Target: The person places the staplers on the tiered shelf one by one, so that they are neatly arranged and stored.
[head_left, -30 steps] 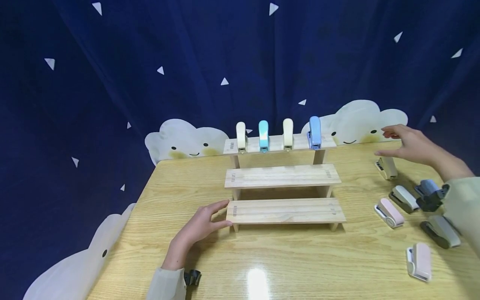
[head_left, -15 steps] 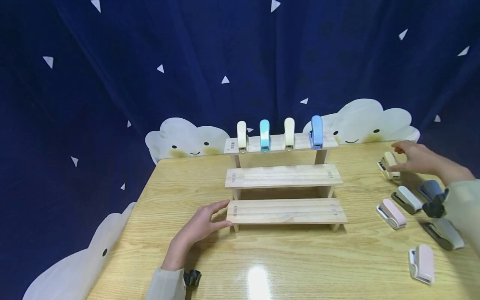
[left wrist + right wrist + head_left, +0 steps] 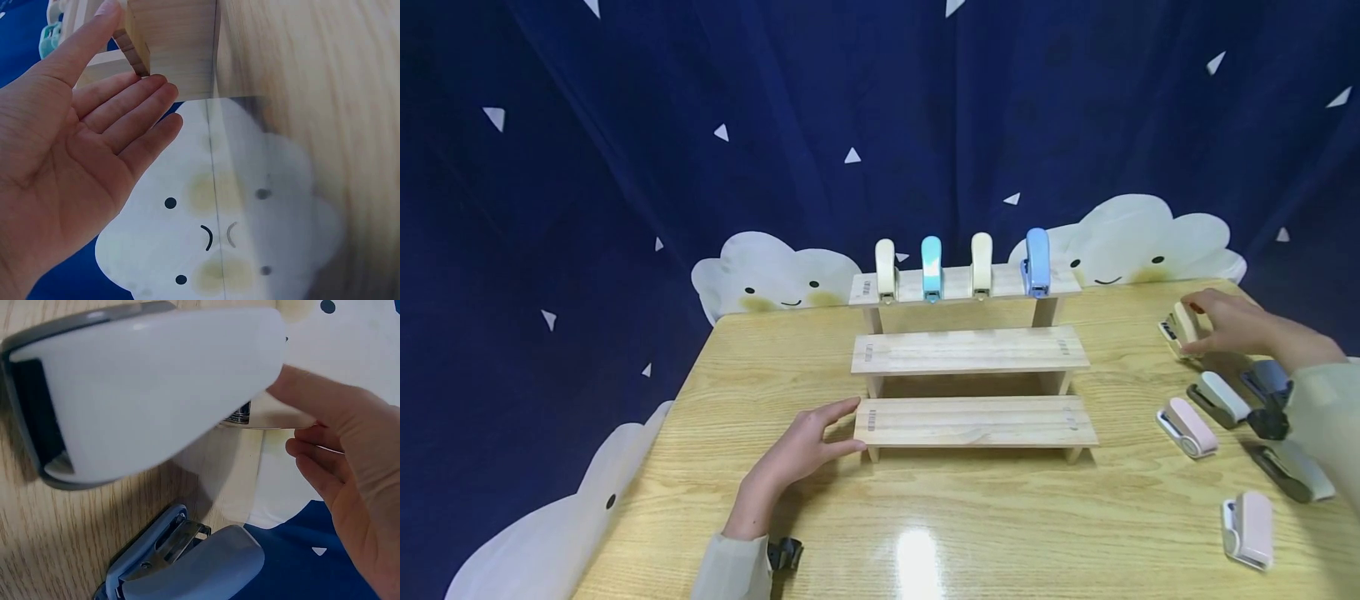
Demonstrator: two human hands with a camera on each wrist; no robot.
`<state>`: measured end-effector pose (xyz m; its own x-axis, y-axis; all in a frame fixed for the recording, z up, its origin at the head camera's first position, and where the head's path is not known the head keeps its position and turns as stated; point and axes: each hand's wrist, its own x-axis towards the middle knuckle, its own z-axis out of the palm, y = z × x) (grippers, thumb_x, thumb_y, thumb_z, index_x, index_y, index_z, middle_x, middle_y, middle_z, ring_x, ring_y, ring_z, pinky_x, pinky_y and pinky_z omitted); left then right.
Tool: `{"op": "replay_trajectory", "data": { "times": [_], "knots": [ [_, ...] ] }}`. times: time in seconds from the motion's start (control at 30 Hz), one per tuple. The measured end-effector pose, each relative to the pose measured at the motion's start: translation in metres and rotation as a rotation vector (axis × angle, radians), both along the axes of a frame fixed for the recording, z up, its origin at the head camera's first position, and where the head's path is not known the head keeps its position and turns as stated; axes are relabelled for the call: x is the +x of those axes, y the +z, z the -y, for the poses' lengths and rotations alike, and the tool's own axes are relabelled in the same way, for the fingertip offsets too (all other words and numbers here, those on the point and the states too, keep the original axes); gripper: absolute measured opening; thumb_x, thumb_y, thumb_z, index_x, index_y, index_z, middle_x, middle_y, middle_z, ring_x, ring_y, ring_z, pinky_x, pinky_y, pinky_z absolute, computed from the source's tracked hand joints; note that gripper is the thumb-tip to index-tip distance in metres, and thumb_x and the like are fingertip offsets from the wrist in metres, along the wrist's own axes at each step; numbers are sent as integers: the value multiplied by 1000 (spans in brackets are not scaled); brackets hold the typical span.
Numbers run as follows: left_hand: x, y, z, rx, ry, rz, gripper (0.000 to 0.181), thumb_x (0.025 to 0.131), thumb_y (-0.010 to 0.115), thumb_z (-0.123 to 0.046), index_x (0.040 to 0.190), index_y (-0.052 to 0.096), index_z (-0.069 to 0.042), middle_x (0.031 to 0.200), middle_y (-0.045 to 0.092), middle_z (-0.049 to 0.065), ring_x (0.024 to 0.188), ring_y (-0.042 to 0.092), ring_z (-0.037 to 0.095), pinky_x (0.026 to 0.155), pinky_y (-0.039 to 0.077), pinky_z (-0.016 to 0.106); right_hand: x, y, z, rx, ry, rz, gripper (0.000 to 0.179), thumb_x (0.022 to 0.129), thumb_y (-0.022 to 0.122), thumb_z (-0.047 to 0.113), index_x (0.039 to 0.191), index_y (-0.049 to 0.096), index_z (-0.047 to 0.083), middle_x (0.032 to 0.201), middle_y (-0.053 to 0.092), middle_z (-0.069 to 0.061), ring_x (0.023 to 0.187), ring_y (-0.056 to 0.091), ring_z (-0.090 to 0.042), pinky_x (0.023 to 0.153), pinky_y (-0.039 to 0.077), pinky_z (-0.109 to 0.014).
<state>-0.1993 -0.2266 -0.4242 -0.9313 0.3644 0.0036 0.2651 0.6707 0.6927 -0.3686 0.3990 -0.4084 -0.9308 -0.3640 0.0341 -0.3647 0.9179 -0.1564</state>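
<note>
My right hand (image 3: pixel 1243 325) pinches a cream stapler (image 3: pixel 1184 325) between thumb and fingers at the table's far right. In the right wrist view, a white stapler (image 3: pixel 156 387) hides most of the cream one (image 3: pixel 275 417). My left hand (image 3: pixel 801 446) touches the left end of the lowest shelf (image 3: pixel 973 423) of a three-tier wooden rack. Its fingers (image 3: pixel 140 103) look nearly straight in the left wrist view. On the top shelf stand two cream staplers (image 3: pixel 886 268), (image 3: pixel 981 262), a turquoise stapler (image 3: pixel 932 267) and a blue stapler (image 3: pixel 1037 260), upright in a row.
Near my right forearm lie a pink stapler (image 3: pixel 1187 427), a second pink stapler (image 3: pixel 1252 529), a grey stapler (image 3: pixel 1296 471) and a blue-grey stapler (image 3: pixel 200 569). A dark blue curtain (image 3: pixel 790 125) with cloud shapes hangs behind the wooden table (image 3: pixel 760 358).
My right hand has come down from above the cream stapler and now pinches it. My left hand stays at the rack. The head view has shifted slightly.
</note>
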Motion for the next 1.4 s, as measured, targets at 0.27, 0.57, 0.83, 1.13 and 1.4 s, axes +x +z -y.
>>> {"op": "replay_trajectory", "data": {
  "times": [0.27,0.57,0.83,1.13,1.4],
  "knots": [
    [-1,2,-1,-1,2,-3,74,87,72,-38,148,43,-8,152,45,9,140,45,31,116,39,49,4,2,-2,14,53,-90,85,59,92,25,117,49,-20,106,59,-35,98,59,-45,86,50,-59],
    [-1,3,-2,5,0,-8,73,87,72,-38,148,43,-8,152,46,9,140,45,31,116,39,49,6,2,-3,23,-3,-105,81,59,93,31,108,51,-17,96,59,-28,85,56,-34,74,50,-48],
    [-2,4,-2,8,-7,-3,73,88,72,-37,148,43,-8,152,45,9,140,45,31,116,39,49,11,-2,-6,26,-46,-123,74,60,91,41,97,54,-11,84,55,-17,74,48,-24,60,39,-31],
    [0,3,-1,-1,-10,15,74,88,71,-38,149,41,-8,153,43,10,141,43,33,117,37,50,31,7,1,-79,-80,-202,80,63,90,38,110,54,-16,94,61,-30,79,59,-34,63,50,-40],
    [1,0,0,8,2,16,75,87,71,-40,149,42,-9,153,44,10,140,44,34,117,37,51,46,28,19,-201,-107,-257,82,64,92,34,121,52,-10,106,61,-31,95,59,-42,68,46,-27]
  ]
}}
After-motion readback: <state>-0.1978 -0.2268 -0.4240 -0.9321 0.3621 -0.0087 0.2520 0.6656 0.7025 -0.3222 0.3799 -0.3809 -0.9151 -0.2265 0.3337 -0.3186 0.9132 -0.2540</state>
